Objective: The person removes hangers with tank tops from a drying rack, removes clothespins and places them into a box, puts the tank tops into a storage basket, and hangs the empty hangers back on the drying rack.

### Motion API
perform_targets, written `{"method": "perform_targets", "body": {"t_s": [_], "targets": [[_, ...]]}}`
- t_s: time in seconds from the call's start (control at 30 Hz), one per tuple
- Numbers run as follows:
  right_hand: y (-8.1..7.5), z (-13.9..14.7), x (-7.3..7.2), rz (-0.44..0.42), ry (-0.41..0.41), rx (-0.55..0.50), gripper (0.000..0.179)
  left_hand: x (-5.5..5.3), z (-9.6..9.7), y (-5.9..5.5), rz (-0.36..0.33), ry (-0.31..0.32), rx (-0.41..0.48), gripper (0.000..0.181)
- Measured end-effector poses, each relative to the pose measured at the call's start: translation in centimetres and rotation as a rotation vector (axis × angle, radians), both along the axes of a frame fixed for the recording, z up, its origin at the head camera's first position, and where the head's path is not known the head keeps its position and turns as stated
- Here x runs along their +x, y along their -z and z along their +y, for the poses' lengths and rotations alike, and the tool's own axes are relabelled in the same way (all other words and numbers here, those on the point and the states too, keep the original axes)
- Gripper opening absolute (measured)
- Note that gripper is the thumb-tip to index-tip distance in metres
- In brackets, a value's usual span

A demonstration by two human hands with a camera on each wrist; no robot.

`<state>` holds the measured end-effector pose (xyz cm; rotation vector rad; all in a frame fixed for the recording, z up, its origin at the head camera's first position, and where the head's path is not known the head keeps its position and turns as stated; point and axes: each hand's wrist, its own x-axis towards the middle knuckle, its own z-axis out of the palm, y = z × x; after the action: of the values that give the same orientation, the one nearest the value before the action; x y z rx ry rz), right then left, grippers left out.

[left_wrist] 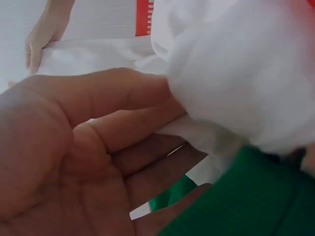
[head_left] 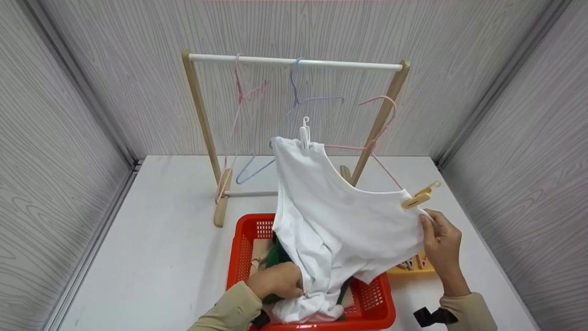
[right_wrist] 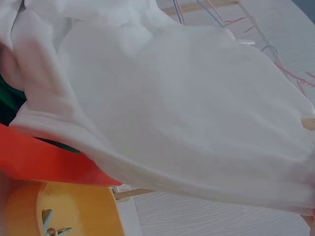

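A white sleeveless top (head_left: 353,220) is draped over a pink hanger (head_left: 388,124), whose hook stands free of the rod in front of the rack. One shoulder carries a white clothespin (head_left: 304,133), the other a yellow clothespin (head_left: 417,199). My right hand (head_left: 443,241) pinches the top's edge just below the yellow clothespin. Lower down, my left hand (head_left: 281,279) holds the bunched side of the top over the red basket (head_left: 233,262). In the left wrist view, white cloth (left_wrist: 236,73) meets the thumb and fingers of that hand.
Behind stands a rack with a white rod (head_left: 349,64) and wooden legs. Another pink hanger (head_left: 238,92) and a blue hanger (head_left: 294,87) hang there. Green cloth (head_left: 277,255) and beige cloth lie in the basket. A yellow tray (head_left: 404,273) of clothespins sits right of it.
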<state>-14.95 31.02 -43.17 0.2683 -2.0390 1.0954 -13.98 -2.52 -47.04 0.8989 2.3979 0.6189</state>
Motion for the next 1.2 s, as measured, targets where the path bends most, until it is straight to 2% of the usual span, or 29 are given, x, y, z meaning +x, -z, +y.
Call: {"method": "perform_targets", "body": {"t_s": [0.07, 0.27, 0.33, 0.6, 0.87, 1.1, 1.2], "targets": [[0.0, 0.2, 0.1, -0.027, -0.013, 0.009, 0.012, -0.3, -0.4, 0.0, -0.036, 0.001, 0.049, 0.019], [0.1, 0.7, 0.4, -0.07, -0.029, 0.044, 0.012, -1.1, -2.2, 0.0, -0.178, -0.047, 0.226, 0.025], [0.1, 0.8, 0.5, -0.075, -0.036, 0.049, 0.012, -1.2, -2.8, 0.0, -0.187, -0.066, 0.27, 0.025], [0.3, 1.0, 0.7, -0.12, -0.12, 0.02, 0.013, -1.5, -4.5, -0.3, -0.057, -0.218, 0.408, 0.023], [0.5, 0.6, 0.6, -0.13, -0.161, 0.03, 0.013, -1.3, -5.2, -0.5, 0.102, -0.363, 0.573, 0.02], [0.5, 0.1, 0.6, -0.116, -0.24, 0.047, 0.015, -0.8, -5.4, -0.7, 0.175, -0.444, 0.693, 0.016], [0.4, -0.2, 0.5, -0.108, -0.265, 0.053, 0.015, -0.8, -5.7, -0.9, 0.206, -0.514, 0.735, 0.016]]}}
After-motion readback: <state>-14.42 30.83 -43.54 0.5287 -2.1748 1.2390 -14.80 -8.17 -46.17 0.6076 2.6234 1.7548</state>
